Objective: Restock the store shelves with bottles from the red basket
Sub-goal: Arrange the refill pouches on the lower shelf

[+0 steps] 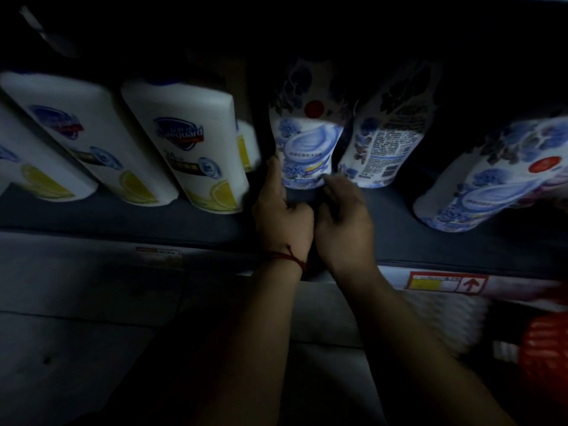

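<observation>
I am reaching both hands to the floral bottle (307,142) standing on the shelf (123,216) at 12 o'clock, my left hand (281,222) laying a straight forefinger against its lower left edge, other fingers tucked. My right hand (344,222) is touching its base with loosely curled fingertips; whether they are pinching, I cannot tell. The red basket (544,358) is sitting at 4 o'clock.
</observation>
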{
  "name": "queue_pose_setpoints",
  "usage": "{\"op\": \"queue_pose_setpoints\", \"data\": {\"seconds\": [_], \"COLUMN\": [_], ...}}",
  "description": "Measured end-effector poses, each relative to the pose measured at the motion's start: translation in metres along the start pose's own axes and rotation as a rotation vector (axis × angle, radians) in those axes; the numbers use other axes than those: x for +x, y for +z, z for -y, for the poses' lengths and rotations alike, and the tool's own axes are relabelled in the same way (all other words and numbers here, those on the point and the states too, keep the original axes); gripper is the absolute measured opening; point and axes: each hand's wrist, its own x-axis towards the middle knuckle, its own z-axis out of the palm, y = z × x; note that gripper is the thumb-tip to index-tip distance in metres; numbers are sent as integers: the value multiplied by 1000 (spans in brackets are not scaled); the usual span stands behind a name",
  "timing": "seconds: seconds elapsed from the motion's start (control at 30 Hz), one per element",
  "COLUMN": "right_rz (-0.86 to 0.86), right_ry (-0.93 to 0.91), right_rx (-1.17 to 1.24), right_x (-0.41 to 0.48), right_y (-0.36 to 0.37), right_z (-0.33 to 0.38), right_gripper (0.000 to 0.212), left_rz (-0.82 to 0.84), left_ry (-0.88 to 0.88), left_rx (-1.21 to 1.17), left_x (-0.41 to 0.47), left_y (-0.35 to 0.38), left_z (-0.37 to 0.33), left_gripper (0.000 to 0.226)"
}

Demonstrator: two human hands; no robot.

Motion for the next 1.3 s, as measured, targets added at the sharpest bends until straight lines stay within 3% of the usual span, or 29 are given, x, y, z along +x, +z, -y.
{"op": "queue_pose_setpoints", "data": {"seconds": [0.1, 0.33, 0.87, 1.0, 1.1, 1.2, 1.3], "right_rz": [13, 52, 191, 199, -33, -169, -184], "right_ry": [73, 32, 59, 104, 86, 88, 80], "right_rx": [39, 35, 131, 151, 89, 29, -122], "right_x": [10, 27, 32, 33, 26, 16, 10], "right_y": [0, 0, -9, -22, -37, -54, -68], "right_z": [-2, -3, -12, -3, 3, -2, -6], "right_gripper": [61, 75, 81, 63, 37, 32, 40], "left_rz": [19, 64, 82, -70, -215, -12, 159], "left_ry": [-32, -80, -44, 20, 2, -11, 81], "left_rx": [51, 71, 99, 180, 188, 110, 87], "left_x": [2, 15, 16, 7, -6, -19, -26], "left_y": [1, -1, -1, 6, 14, 29, 48], "left_z": [-1, -3, -3, -15, -26, -25, -32], "left_gripper": [83, 85, 85, 55, 27, 16, 22]}}
